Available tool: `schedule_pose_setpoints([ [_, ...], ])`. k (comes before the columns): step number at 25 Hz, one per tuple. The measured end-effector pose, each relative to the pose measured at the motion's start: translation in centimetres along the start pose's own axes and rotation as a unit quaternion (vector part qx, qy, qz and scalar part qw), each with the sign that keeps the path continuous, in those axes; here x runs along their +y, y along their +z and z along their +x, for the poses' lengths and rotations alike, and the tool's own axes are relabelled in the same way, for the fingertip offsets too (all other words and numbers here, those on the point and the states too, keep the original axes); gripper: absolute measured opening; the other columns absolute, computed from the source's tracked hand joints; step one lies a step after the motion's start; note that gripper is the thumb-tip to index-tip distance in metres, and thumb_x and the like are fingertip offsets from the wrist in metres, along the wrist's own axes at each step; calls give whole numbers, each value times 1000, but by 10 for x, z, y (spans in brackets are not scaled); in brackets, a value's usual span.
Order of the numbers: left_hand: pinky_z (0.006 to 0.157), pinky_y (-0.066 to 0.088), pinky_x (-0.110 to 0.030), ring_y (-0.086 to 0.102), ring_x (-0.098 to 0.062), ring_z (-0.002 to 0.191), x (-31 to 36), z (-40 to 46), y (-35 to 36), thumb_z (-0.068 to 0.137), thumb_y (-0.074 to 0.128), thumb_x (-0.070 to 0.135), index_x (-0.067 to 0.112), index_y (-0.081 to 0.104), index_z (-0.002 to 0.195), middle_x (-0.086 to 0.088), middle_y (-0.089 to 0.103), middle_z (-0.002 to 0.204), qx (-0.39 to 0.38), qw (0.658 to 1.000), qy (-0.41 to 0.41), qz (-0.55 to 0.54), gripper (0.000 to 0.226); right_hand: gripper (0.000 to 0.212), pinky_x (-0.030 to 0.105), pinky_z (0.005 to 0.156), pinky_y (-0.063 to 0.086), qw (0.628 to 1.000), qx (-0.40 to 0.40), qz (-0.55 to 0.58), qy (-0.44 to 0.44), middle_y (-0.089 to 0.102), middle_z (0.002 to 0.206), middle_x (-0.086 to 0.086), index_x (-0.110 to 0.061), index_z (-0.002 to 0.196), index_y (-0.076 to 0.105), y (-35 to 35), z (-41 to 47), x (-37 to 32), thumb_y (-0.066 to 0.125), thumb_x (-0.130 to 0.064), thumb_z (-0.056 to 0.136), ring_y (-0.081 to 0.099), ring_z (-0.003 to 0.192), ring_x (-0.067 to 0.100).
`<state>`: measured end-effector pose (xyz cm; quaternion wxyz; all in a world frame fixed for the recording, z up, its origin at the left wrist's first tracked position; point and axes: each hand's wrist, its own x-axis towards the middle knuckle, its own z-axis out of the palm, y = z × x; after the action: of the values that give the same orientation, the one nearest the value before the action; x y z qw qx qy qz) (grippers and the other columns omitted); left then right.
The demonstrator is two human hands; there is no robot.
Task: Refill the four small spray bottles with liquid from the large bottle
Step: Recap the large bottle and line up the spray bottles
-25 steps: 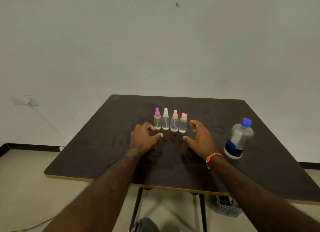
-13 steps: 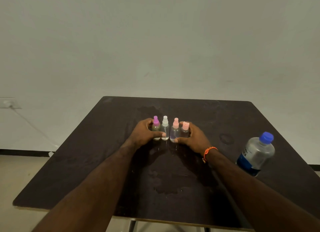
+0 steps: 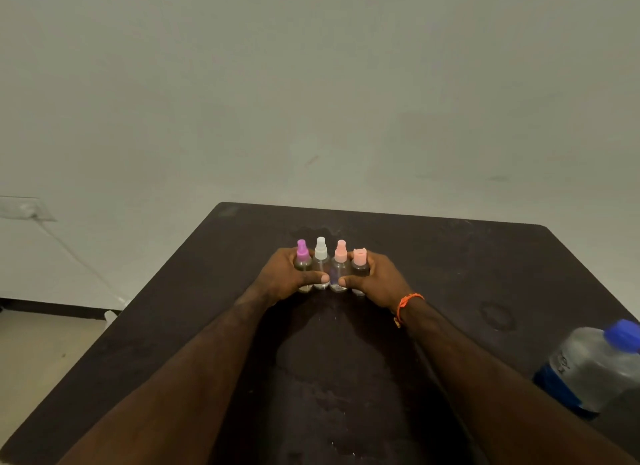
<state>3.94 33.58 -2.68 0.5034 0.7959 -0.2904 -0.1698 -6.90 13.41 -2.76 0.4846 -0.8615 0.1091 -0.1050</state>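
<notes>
At the centre of the frame we see four small spray bottles standing upright in a tight row on the dark table [image 3: 450, 256]: a purple-capped bottle [image 3: 302, 260], a white-capped bottle [image 3: 321, 262], a pink-capped bottle [image 3: 340, 265] and a peach-capped bottle [image 3: 360, 264]. Our left hand [image 3: 282, 279] curls around the left end of the row, its thumb crossing the front of the purple-capped and white-capped bottles. Our right hand [image 3: 375, 279] curls around the right end, thumb on the front of the pink-capped bottle, so both hands grip the row between them. An orange bracelet [image 3: 407, 303] circles the right wrist. The large bottle [image 3: 595, 367], blue-capped and blue-labelled, stands at the lower right edge of the frame, well apart from the row.
</notes>
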Motion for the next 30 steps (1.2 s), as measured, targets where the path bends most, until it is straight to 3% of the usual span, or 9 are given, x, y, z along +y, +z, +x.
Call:
schedule_pose_setpoints([
  [6,86,61,-32,78,-23,93,-17,64,-37,83,87,14,6,79,102,-5,82,96,32,999,8,-6,21,43,42,92,53,999,1,-15,-33,73,102,-6,-22,109,72,15,93,3,85,-21,68,67,98,15],
  [9,85,63,-38,77,-33,92,-27,99,-47,83,87,11,1,79,101,-14,81,96,54,998,22,-23,22,42,42,91,54,999,1,-10,-39,74,99,-6,-22,106,73,21,140,10,84,-27,65,69,96,15],
  [12,77,62,-28,78,-22,84,-36,129,-56,82,88,10,3,80,103,-12,81,95,66,997,35,-30,24,45,40,89,55,999,-2,-9,-48,74,97,-5,-22,104,73,24,175,16,85,-33,62,69,94,15],
  [15,75,58,-16,79,-13,88,-41,148,-62,80,90,9,11,81,105,0,83,94,61,997,38,-28,27,37,36,86,53,998,-7,2,-63,73,95,-4,-20,102,71,26,195,19,87,-24,68,68,93,17],
  [19,82,61,-23,78,-13,92,-41,150,-64,78,92,13,14,79,111,-1,82,100,42,998,40,-19,35,49,34,89,51,998,-23,24,-59,71,105,-5,-21,114,67,27,196,20,88,-26,69,67,99,14],
  [22,89,61,-27,76,-13,105,-45,145,-66,69,99,20,20,67,131,3,79,115,40,998,23,-37,70,93,38,100,50,999,-33,20,-35,62,127,-7,-25,133,51,23,189,20,96,-45,54,61,113,14],
  [25,115,49,-47,55,-23,140,-49,127,-73,49,104,56,24,32,161,-2,56,154,96,994,-46,14,137,130,43,109,44,999,-22,33,8,47,150,4,-25,153,25,10,164,11,96,-52,48,51,132,23],
  [27,124,33,-55,39,-28,152,-47,104,-74,41,97,74,24,13,167,-5,37,168,110,988,-88,57,159,127,41,108,45,999,-4,16,28,41,154,5,-22,156,19,2,139,4,93,-51,57,49,133,27],
  [30,125,25,-60,35,-29,155,-25,58,-64,48,79,91,22,15,167,-4,35,169,98,975,-98,176,152,110,39,105,47,999,21,-23,42,42,153,5,-20,156,22,-5,90,-6,87,-46,70,52,130,27],
])
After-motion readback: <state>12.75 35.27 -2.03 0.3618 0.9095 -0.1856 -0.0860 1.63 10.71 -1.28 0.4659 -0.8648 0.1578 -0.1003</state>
